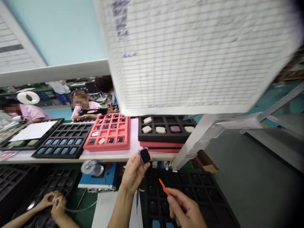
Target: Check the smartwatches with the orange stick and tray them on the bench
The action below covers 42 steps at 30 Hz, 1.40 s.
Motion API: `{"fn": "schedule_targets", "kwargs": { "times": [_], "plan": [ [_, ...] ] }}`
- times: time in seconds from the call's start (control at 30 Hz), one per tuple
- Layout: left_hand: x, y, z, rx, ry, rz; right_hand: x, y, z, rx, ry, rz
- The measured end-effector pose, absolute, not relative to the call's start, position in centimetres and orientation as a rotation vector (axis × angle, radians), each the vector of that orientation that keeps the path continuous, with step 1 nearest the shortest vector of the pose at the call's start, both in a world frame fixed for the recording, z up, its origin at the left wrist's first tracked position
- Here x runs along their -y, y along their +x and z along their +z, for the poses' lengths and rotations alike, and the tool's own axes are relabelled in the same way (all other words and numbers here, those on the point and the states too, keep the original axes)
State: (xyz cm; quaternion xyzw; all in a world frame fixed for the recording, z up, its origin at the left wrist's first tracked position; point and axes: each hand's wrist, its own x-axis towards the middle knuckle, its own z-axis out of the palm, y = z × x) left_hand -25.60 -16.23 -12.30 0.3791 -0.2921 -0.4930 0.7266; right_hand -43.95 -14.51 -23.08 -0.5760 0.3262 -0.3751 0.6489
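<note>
Between the fingers of my left hand (134,172) is a purple-edged smartwatch body (144,155) with a dark square face turned toward me, held up in front of the shelf edge. My right hand (184,207), lower and to the right, grips a thin pointed orange stick (163,186); its tip points up and left, apart from the watch. Beneath both hands lies a black foam tray (213,202) with dark pieces in its pockets and blue ones at the near edge.
On the shelf stand a red tray (106,128) of watch pieces, a black tray (163,134) and another with blue pieces (63,141). A blue device (104,177) sits below. A co-worker's hands (55,204) work at left. A lined sheet (190,63) hangs overhead.
</note>
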Motion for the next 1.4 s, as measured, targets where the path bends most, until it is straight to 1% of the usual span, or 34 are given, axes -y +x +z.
{"fn": "schedule_targets", "kwargs": {
  "times": [0.07, 0.17, 0.4, 0.5, 0.63, 1.0, 1.13, 1.23, 1.33, 1.4],
  "plan": [
    [12.7, -25.3, -15.5, 0.479, 0.755, -1.201, 14.2, -43.7, -22.6, -0.689, -1.386, -0.818],
    [9.8, -24.9, -17.2, 0.405, 0.704, -1.221, 13.7, -42.9, -22.2, -0.657, -1.472, -0.81],
    [6.4, -24.2, -15.2, 0.47, 0.522, -1.293, 12.3, -41.5, -19.4, -0.575, -1.636, -0.84],
    [5.3, -24.3, -14.6, 0.514, 0.551, -1.31, 12.0, -41.5, -17.9, -0.53, -1.705, -0.876],
    [4.5, -24.3, -13.8, 0.525, 0.651, -1.239, 11.8, -41.7, -16.5, -0.435, -1.762, -0.894],
    [5.0, -24.7, -13.5, 0.467, 0.753, -1.202, 12.2, -42.0, -15.4, -0.403, -1.776, -0.893],
    [5.2, -25.0, -13.7, 0.502, 0.751, -1.204, 12.3, -42.3, -15.3, -0.389, -1.779, -0.875],
    [5.3, -24.9, -14.0, 0.575, 0.759, -1.182, 12.6, -42.6, -15.8, -0.412, -1.79, -0.92],
    [7.7, -23.9, -13.1, 0.725, 0.868, -1.051, 13.1, -43.2, -16.5, -0.454, -1.752, -0.988],
    [11.8, -23.1, -11.3, 0.947, 1.025, -0.853, 13.5, -43.7, -17.1, -0.484, -1.709, -1.021]
  ]
}}
